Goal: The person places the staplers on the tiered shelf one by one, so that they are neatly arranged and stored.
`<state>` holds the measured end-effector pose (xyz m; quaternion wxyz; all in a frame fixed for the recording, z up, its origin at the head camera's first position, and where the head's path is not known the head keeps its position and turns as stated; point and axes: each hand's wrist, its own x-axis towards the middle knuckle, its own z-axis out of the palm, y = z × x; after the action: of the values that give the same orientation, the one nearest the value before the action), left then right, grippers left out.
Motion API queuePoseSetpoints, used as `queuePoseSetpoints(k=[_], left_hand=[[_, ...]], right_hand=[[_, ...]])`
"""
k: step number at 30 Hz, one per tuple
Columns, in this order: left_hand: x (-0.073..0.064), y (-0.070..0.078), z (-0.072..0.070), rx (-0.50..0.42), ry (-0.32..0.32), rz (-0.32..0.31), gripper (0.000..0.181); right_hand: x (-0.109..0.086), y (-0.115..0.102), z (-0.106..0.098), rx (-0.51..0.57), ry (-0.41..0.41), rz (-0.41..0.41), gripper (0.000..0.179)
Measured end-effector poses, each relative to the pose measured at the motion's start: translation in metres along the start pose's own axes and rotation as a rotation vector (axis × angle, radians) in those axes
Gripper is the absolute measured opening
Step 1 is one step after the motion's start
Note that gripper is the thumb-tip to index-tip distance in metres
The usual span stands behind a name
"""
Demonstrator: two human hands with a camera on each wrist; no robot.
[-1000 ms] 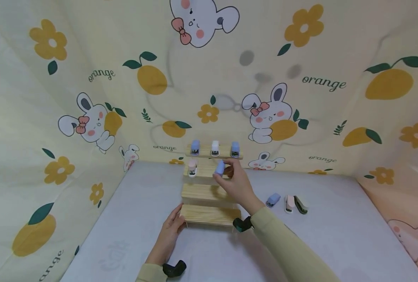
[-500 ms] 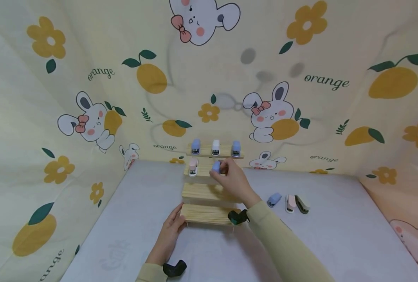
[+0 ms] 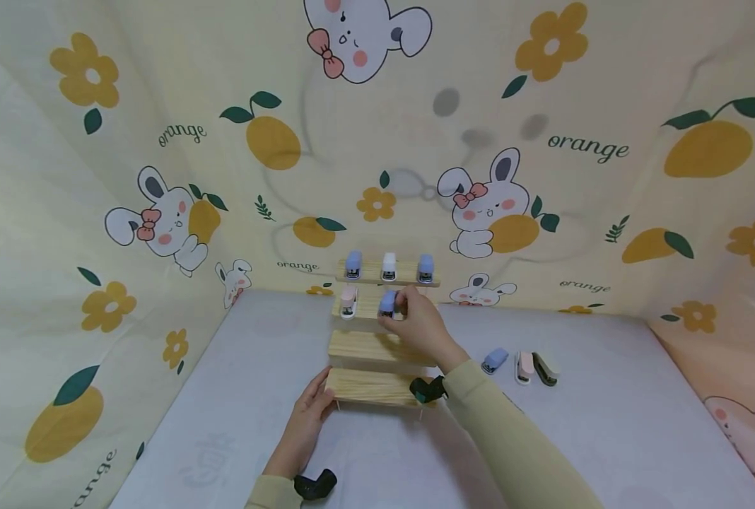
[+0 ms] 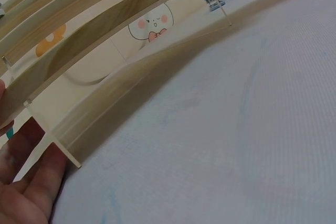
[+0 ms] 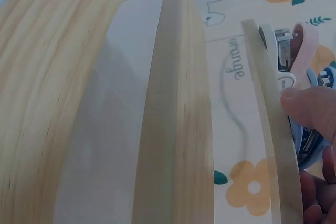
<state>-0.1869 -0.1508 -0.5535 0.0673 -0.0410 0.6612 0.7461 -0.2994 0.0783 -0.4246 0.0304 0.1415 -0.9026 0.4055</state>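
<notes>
Your right hand (image 3: 423, 326) pinches the blue mini stapler (image 3: 387, 302), just below head-frame centre, at the wooden tiered rack's (image 3: 377, 387) second tier from top, beside the pink mini stapler (image 3: 348, 302). Your left hand (image 3: 309, 411), lower centre-left, grips the bottom tier's end.

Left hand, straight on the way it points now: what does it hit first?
The bottom wooden shelf: the left hand holds its left end, so contact would be immediate. Past that, the next shelf up looks nearest in line, though depth is unclear.
</notes>
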Motion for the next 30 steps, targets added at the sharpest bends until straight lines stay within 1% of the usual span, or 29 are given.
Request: queuePoseSetpoints(k=[5, 11, 18, 23, 27, 30], left_hand=[[0.001, 0.001, 0.001, 0.004, 0.003, -0.003, 0.051], [0.001, 0.000, 0.001, 0.017, 0.024, -0.019, 0.050], [0.002, -0.001, 0.001, -0.005, 0.011, -0.011, 0.051], [0.003, -0.003, 0.000, 0.007, 0.027, -0.030, 0.051], [0.003, -0.004, 0.000, 0.004, 0.027, -0.029, 0.051], [0.003, -0.003, 0.000, 0.001, 0.027, -0.029, 0.051]], right_hand=[[0.001, 0.000, 0.001, -0.002, -0.004, -0.002, 0.040], [0.001, -0.001, 0.001, -0.013, 0.000, -0.004, 0.041], [-0.001, -0.002, 0.000, -0.005, 0.000, -0.004, 0.041], [-0.003, -0.002, -0.002, 0.032, -0.011, 0.001, 0.041], [-0.007, 0.001, -0.004, 0.090, -0.019, 0.014, 0.043], [-0.014, 0.005, -0.007, 0.146, -0.004, 0.021, 0.045]])
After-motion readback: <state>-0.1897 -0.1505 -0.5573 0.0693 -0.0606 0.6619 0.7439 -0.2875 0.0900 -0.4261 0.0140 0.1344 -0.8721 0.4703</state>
